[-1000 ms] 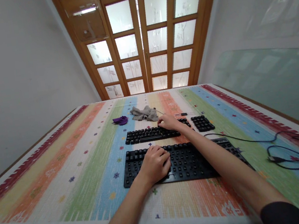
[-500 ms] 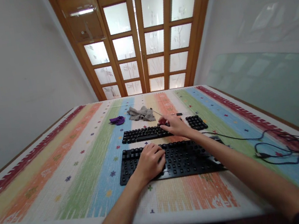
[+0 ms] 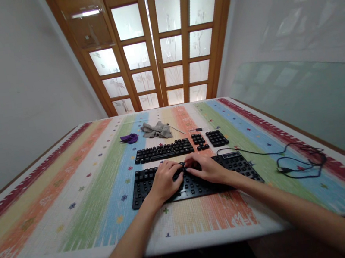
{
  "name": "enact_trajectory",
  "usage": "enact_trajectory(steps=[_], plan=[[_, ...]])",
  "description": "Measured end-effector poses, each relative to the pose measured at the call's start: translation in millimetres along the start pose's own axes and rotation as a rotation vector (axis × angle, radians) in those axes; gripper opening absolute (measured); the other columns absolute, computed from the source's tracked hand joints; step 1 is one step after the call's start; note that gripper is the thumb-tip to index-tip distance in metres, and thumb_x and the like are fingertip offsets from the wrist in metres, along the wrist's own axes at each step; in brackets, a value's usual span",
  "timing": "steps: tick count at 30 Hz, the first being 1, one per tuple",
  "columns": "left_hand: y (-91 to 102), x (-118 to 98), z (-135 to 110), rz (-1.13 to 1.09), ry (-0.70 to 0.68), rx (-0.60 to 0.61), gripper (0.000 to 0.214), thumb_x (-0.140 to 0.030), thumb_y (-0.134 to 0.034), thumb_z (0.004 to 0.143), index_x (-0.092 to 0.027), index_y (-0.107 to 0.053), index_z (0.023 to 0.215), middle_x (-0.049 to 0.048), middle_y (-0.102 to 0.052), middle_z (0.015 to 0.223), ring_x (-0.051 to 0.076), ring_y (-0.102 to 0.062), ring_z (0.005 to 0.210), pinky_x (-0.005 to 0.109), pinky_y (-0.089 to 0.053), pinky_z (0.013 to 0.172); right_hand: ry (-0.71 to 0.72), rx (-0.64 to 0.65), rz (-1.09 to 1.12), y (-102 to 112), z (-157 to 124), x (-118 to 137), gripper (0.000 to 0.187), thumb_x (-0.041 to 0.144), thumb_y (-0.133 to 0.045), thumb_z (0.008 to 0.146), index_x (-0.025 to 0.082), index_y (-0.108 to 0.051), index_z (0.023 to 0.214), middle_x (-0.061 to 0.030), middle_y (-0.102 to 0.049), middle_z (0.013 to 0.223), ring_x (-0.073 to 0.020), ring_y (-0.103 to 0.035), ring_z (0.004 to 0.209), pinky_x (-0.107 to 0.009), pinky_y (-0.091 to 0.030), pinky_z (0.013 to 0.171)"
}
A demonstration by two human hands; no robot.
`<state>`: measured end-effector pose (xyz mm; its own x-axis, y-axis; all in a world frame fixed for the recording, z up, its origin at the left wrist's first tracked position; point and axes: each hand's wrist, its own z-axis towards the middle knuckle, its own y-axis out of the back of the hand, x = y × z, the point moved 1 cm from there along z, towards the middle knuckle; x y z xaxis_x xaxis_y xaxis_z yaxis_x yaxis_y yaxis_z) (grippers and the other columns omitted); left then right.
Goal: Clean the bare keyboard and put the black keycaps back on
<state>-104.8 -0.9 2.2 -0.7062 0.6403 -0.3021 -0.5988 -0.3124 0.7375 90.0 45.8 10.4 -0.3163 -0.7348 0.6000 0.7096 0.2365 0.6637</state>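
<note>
A black keyboard [image 3: 182,192] lies near the front of the table, with keycaps along the left of its top row and bare switches over much of the rest. My left hand [image 3: 166,178] rests on it, fingers stretched out and thumb apart. My right hand [image 3: 205,168] has its thumb and index finger together at the top row, close to the left fingertips, around what looks like a small black keycap [image 3: 183,165], mostly hidden. Behind the keyboard, loose black keycaps are laid out in a wide block [image 3: 164,151], a narrow group [image 3: 198,141] and a number-pad block [image 3: 217,138].
A grey cloth [image 3: 156,130] lies behind the keycaps, a purple strap-like bundle [image 3: 129,139] to its left. By the cloth is a thin rod [image 3: 177,129]; a small black-handled tool [image 3: 196,130] lies further right. The keyboard's cable [image 3: 305,164] coils on the right.
My right hand has come back from the loose keycaps to the keyboard's top row. My left hand has stayed on the keyboard, its fingers now beside the right fingertips. The view has shifted slightly.
</note>
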Motion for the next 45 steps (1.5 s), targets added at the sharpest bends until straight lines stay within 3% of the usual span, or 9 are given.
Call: enact_trajectory(steps=[8,26,30,34,41,45], plan=[[-2.5,3.4,0.4,0.023,-0.018,0.045,0.016,-0.023,-0.061,0.089,-0.019,-0.066,0.103,0.0071,-0.068,0.098,0.024,-0.058,0.095,0.041,-0.047,0.085,0.042,-0.096,0.014,-12.6,-6.1,-8.9,0.014,0.021,-0.06,0.087,0.019,-0.057,0.101,-0.0054,-0.068,0.091,-0.0174,-0.064,0.08,-0.032,-0.054,0.072],[-3.8,17.6,15.1,0.103,-0.054,0.083,0.012,-0.022,-0.059,0.09,-0.019,-0.067,0.099,0.0067,-0.068,0.098,0.023,-0.056,0.093,0.039,-0.044,0.082,0.034,-0.095,0.035,-9.3,10.6,-22.6,0.016,0.019,-0.058,0.086,0.02,-0.051,0.101,-0.0045,-0.067,0.091,-0.0169,-0.064,0.08,-0.031,-0.053,0.072],[-5.1,19.4,15.2,0.085,-0.054,0.08,0.017,-0.023,-0.058,0.091,-0.019,-0.066,0.105,0.0068,-0.068,0.1,0.023,-0.057,0.094,0.039,-0.044,0.082,0.043,-0.095,0.012,-10.8,10.4,-23.3,0.015,0.019,-0.058,0.087,0.02,-0.053,0.101,-0.005,-0.067,0.091,-0.0174,-0.064,0.081,-0.031,-0.052,0.072],[-6.8,20.0,13.6,0.09,-0.076,0.077,0.021,-0.02,-0.056,0.092,-0.019,-0.065,0.111,0.0066,-0.068,0.101,0.023,-0.056,0.095,0.039,-0.044,0.082,0.093,-0.1,-0.094,-11.8,9.0,-23.6,0.011,0.019,-0.056,0.09,0.019,-0.055,0.1,-0.0057,-0.066,0.09,-0.0182,-0.064,0.082,-0.031,-0.052,0.071],[-7.6,17.0,16.3,0.21,-0.127,0.147,0.018,-0.017,-0.054,0.091,-0.018,-0.066,0.104,0.0072,-0.065,0.103,0.023,-0.054,0.096,0.04,-0.044,0.083,0.193,-0.013,-0.521,-10.5,10.3,-22.6,0.01,0.02,-0.053,0.094,0.017,-0.063,0.092,-0.0067,-0.061,0.08,-0.0196,-0.06,0.077,-0.03,-0.047,0.07],[-6.6,12.5,18.6,0.266,-0.136,0.176,0.016,-0.018,-0.052,0.091,-0.017,-0.066,0.1,0.0089,-0.064,0.103,0.025,-0.053,0.096,0.042,-0.045,0.083,0.166,0.044,-0.548,-9.4,11.9,-21.5,0.011,0.018,-0.054,0.093,0.017,-0.065,0.09,-0.006,-0.059,0.078,-0.0176,-0.058,0.073,-0.027,-0.044,0.067]])
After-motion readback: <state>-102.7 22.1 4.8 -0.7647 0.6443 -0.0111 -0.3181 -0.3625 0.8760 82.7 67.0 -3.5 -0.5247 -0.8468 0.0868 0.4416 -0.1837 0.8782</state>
